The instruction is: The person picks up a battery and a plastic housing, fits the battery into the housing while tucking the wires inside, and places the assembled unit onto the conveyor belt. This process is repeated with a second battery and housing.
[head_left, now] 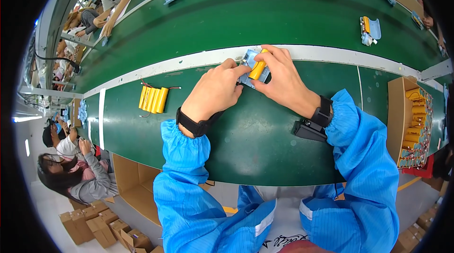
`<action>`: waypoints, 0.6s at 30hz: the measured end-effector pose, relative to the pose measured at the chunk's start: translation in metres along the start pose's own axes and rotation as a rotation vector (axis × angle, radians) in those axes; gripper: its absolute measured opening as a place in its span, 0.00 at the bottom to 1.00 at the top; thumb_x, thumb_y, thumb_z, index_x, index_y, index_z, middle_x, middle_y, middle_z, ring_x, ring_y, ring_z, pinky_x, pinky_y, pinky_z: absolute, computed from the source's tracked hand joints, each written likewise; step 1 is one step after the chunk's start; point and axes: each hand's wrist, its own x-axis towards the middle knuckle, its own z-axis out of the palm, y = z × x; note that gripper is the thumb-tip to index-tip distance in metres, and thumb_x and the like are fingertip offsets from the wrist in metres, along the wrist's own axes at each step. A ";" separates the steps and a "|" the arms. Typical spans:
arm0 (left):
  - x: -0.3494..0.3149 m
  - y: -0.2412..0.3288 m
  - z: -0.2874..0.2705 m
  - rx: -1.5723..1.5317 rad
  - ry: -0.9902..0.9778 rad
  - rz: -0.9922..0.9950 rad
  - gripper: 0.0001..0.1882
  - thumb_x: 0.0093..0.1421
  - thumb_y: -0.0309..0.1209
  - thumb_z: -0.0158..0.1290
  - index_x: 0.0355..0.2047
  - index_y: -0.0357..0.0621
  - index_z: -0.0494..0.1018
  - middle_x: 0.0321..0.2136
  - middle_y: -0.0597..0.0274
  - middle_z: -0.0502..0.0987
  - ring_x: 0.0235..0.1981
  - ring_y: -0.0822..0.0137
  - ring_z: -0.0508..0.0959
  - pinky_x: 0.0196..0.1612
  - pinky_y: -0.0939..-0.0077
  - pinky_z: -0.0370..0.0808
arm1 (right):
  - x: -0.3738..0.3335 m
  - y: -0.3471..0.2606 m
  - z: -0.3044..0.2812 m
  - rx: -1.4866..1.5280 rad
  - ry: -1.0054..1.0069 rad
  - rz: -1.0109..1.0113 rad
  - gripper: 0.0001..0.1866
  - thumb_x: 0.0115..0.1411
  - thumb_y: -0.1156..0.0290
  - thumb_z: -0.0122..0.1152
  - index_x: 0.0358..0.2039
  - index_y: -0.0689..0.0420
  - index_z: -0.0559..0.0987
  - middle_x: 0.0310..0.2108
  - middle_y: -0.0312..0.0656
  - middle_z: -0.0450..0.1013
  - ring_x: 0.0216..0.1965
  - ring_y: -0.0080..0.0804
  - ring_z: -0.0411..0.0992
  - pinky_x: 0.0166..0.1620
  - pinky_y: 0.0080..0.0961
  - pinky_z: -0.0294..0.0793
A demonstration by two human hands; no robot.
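Note:
In front of me, by the white rail, a light-blue plastic housing (248,57) lies tilted under my fingers. My right hand (287,82) pinches a yellow battery pack (257,69) between thumb and fingers, over the housing's open side. My left hand (213,86) is closed at the housing's left edge, its thumb and forefinger tips pressed together there; small wires seem to be near those tips, but they are partly hidden. Left of my hands, another yellow battery pack (153,100) of several cells lies flat on the green table, with thin wires at its ends.
A cardboard box (396,120) full of yellow battery packs stands at the right. Near my right wrist lies a black device (309,130). Beyond the white rail (331,54), a green belt (213,21) carries an opened blue housing (373,29). Other people sit at the left.

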 end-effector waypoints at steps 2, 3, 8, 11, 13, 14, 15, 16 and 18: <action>0.001 0.000 0.001 -0.002 0.003 -0.001 0.21 0.49 0.23 0.57 0.46 0.43 0.74 0.37 0.49 0.73 0.36 0.47 0.78 0.41 0.59 0.76 | 0.000 0.000 -0.001 -0.015 -0.009 0.001 0.25 0.42 0.74 0.71 0.42 0.61 0.73 0.55 0.54 0.62 0.54 0.52 0.61 0.54 0.39 0.65; 0.001 0.000 0.003 -0.003 0.005 -0.001 0.21 0.49 0.23 0.57 0.46 0.42 0.74 0.37 0.49 0.73 0.36 0.47 0.78 0.41 0.59 0.76 | 0.000 0.000 -0.001 -0.022 0.006 -0.013 0.25 0.42 0.74 0.71 0.43 0.61 0.74 0.55 0.55 0.62 0.54 0.52 0.61 0.55 0.38 0.65; 0.005 0.011 0.014 -0.001 0.070 -0.037 0.20 0.47 0.24 0.58 0.43 0.38 0.72 0.36 0.46 0.73 0.34 0.45 0.78 0.38 0.56 0.76 | 0.000 -0.008 -0.004 -0.057 0.063 -0.051 0.26 0.42 0.76 0.70 0.45 0.62 0.74 0.55 0.55 0.62 0.54 0.53 0.62 0.55 0.39 0.65; 0.009 0.018 0.026 -0.043 0.162 -0.072 0.20 0.46 0.25 0.59 0.41 0.34 0.69 0.35 0.45 0.73 0.32 0.43 0.77 0.35 0.54 0.76 | -0.001 -0.012 -0.003 -0.056 0.087 -0.058 0.26 0.44 0.77 0.68 0.46 0.63 0.73 0.56 0.56 0.60 0.54 0.54 0.62 0.55 0.39 0.65; 0.010 0.018 0.030 -0.038 0.171 -0.080 0.20 0.46 0.25 0.59 0.41 0.34 0.69 0.35 0.44 0.73 0.32 0.43 0.77 0.35 0.54 0.76 | -0.002 -0.013 -0.001 -0.030 0.107 -0.064 0.25 0.46 0.78 0.66 0.47 0.64 0.72 0.58 0.56 0.58 0.55 0.55 0.61 0.56 0.40 0.65; 0.010 0.018 0.031 -0.033 0.178 -0.089 0.20 0.46 0.25 0.59 0.40 0.34 0.68 0.35 0.44 0.73 0.31 0.43 0.77 0.34 0.54 0.76 | -0.003 -0.013 0.001 -0.030 0.107 -0.065 0.25 0.46 0.78 0.66 0.47 0.64 0.72 0.58 0.56 0.58 0.55 0.55 0.61 0.56 0.40 0.65; 0.010 0.018 0.032 -0.029 0.183 -0.094 0.20 0.46 0.25 0.59 0.40 0.33 0.68 0.35 0.44 0.73 0.31 0.43 0.77 0.34 0.53 0.76 | -0.004 -0.013 0.003 0.025 0.092 -0.039 0.25 0.47 0.78 0.66 0.47 0.65 0.72 0.58 0.57 0.57 0.55 0.55 0.61 0.56 0.41 0.64; 0.011 0.018 0.031 -0.030 0.181 -0.093 0.20 0.46 0.25 0.59 0.40 0.33 0.68 0.35 0.44 0.73 0.31 0.43 0.77 0.34 0.53 0.76 | -0.005 -0.013 0.004 0.080 0.078 -0.012 0.24 0.48 0.79 0.65 0.47 0.65 0.72 0.59 0.57 0.56 0.56 0.56 0.60 0.56 0.41 0.64; 0.010 0.016 0.027 -0.063 0.151 -0.063 0.21 0.46 0.24 0.59 0.41 0.34 0.67 0.35 0.43 0.74 0.32 0.42 0.77 0.35 0.54 0.76 | -0.006 -0.013 0.005 0.136 0.065 0.016 0.23 0.49 0.79 0.65 0.47 0.65 0.72 0.59 0.57 0.54 0.56 0.56 0.60 0.57 0.41 0.64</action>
